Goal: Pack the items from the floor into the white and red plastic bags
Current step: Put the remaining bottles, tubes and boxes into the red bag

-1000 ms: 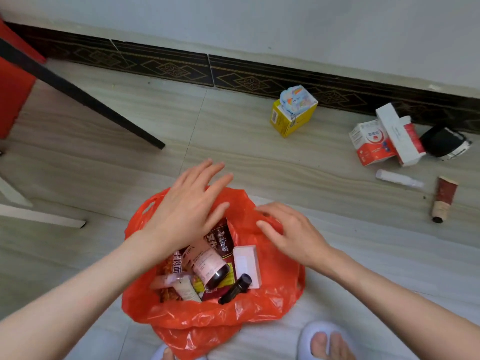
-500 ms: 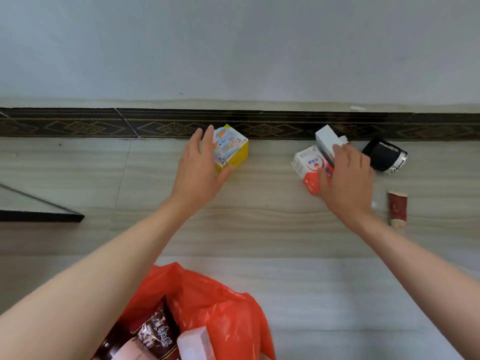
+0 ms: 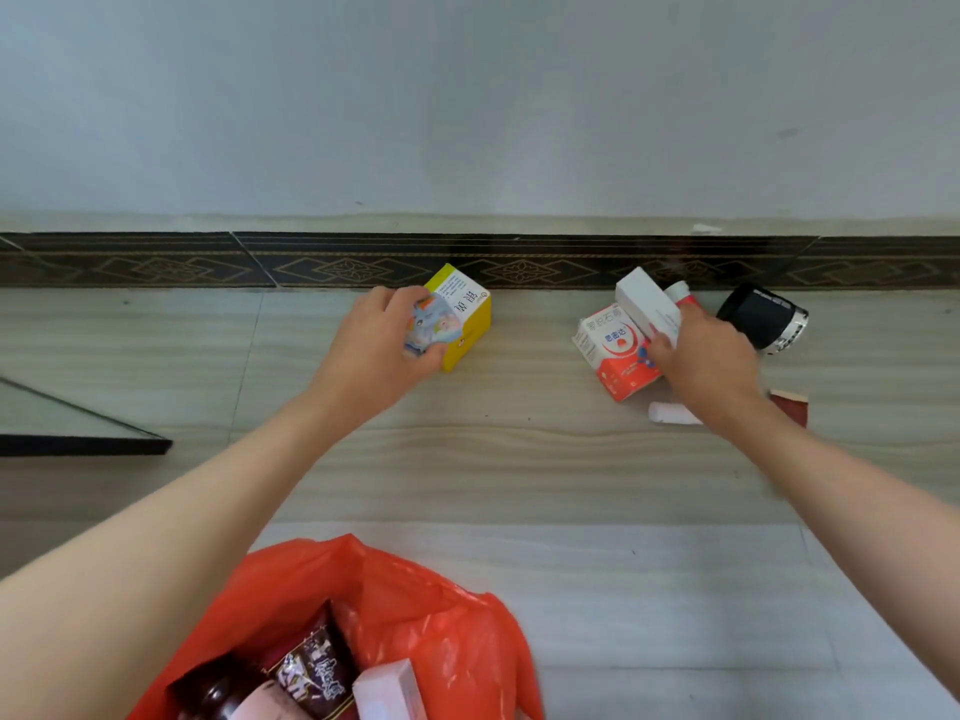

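Observation:
My left hand [image 3: 376, 350] curls round a small colourful packet [image 3: 434, 324] that lies on a yellow box [image 3: 467, 317] by the skirting. My right hand [image 3: 704, 358] grips the lower end of a long white box [image 3: 644, 301], which leans on a red and white carton [image 3: 610, 356]. The red plastic bag [image 3: 431, 610] stands open at the bottom with a dark packet [image 3: 311, 672], a dark bottle and a pale box inside. No white bag is in view.
A black roll-like item [image 3: 761, 317] lies right of my right hand, with a red and white tube [image 3: 680, 292] behind the white box. A small white tube [image 3: 670, 413] and a brown-red tube [image 3: 790, 402] lie near my right wrist. A dark bar [image 3: 78, 444] crosses the floor at left.
Both hands left the red bag and reached to the wall. The left hand has closed on the colourful packet, the right on the white box. The view tilted up.

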Demonstrator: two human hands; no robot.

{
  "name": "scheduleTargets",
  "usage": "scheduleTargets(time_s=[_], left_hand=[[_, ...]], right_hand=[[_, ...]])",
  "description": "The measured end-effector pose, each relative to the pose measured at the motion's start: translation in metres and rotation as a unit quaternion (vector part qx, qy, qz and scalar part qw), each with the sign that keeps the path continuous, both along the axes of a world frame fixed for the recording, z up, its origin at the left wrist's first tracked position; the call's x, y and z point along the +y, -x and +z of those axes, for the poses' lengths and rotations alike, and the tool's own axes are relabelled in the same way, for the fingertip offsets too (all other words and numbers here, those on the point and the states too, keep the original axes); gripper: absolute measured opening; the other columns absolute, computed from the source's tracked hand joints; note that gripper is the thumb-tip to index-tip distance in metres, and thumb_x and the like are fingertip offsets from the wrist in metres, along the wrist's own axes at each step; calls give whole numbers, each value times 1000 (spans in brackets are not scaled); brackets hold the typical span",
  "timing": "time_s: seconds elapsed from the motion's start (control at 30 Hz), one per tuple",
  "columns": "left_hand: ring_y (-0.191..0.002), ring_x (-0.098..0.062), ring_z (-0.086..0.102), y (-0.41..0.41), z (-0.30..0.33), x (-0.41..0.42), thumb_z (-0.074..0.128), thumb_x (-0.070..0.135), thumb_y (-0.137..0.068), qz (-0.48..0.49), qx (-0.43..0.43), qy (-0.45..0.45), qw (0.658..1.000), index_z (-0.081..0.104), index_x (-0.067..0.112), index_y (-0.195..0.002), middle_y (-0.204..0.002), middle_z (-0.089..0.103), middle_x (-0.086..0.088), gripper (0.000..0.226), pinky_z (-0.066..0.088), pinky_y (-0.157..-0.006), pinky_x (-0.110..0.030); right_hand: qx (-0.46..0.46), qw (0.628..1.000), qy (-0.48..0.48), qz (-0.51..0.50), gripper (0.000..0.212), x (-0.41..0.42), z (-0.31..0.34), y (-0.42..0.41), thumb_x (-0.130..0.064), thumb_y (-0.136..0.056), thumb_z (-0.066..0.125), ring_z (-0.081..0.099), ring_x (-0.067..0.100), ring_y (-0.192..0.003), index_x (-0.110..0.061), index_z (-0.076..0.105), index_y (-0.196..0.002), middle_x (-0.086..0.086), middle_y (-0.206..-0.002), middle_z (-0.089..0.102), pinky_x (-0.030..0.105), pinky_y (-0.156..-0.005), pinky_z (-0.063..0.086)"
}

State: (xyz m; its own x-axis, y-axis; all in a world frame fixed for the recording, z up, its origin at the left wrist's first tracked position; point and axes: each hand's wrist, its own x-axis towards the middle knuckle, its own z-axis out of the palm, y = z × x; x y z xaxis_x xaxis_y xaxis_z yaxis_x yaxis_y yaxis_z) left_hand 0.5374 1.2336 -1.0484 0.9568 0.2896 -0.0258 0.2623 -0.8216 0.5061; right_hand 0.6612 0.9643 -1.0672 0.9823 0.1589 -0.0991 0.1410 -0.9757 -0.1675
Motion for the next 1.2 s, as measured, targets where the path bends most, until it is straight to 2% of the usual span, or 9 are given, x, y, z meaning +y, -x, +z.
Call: scheduleTargets(time_s=[0.13,0.3,0.47,0.57,0.67,0.77,0.87,1.03,1.2], left_hand=[[-108,-24,45,51,25,-5,71,22,-77,-45,-15,2,999,49,12,-127,-112,53,-11,55,29,-85,-15],[-104,-17,49,140,54,-15,58,40,-74,-86,22,15,996,51,12,-124,-109,55,-4,57,31,-91,-17],[-107,-16,50,226,52,-20,72,30,-76,-44,111,14,993,50,17,-125,-114,55,1,55,30,-90,-14],[-100,-23,56,268,50,-18,71,29,-73,-70,168,-34,983,55,14,-121,-110,57,-3,52,38,-87,-22],[-93,-26,62,296,48,-20,74,34,-67,-57,202,-76,975,62,14,-110,-106,64,-6,49,51,-76,-34],[-90,-30,66,312,44,-25,75,34,-67,-14,198,-123,972,66,11,-101,-107,68,-11,42,53,-71,-38],[-94,-28,64,320,41,-35,47,33,-77,22,163,-143,976,68,8,-96,-107,68,-11,38,52,-76,-35],[-96,-22,57,327,38,-47,25,36,-95,-31,101,-118,987,64,15,-95,-106,62,-4,44,48,-70,-30],[-78,-26,57,317,39,-42,39,28,-88,20,113,-139,984,63,13,-90,-95,61,-4,29,44,-59,-32]], right_hand=[[-38,995,-78,47,31,12,23,31,-21,-89,50,52,40,-101,2,51,-110,25,-108,58,43,-78,39],[-59,967,-200,145,26,33,55,108,-16,-83,58,53,33,-86,-2,58,-105,17,-92,62,32,-68,30],[137,918,-337,157,28,54,63,206,-32,-73,48,50,19,-66,-10,62,-84,8,-72,62,30,-61,34],[223,905,-327,156,17,57,43,243,-25,-82,53,58,22,-75,-14,62,-91,6,-81,67,24,-66,39],[334,872,-332,131,22,58,25,263,-23,-90,50,61,6,-73,-28,58,-110,-11,-83,65,11,-63,41],[415,839,-317,155,24,61,15,284,-29,-93,45,60,-4,-73,-32,48,-117,-15,-83,63,18,-68,47],[334,866,-295,228,23,64,12,289,-26,-92,48,54,0,-95,-26,49,-115,-12,-106,59,16,-83,41],[268,877,-281,282,42,62,15,291,-24,-84,62,42,3,-107,-19,47,-123,-8,-115,45,7,-89,26],[235,883,-259,314,46,70,17,283,-22,-83,64,45,15,-113,-10,47,-124,4,-121,47,10,-90,25]])
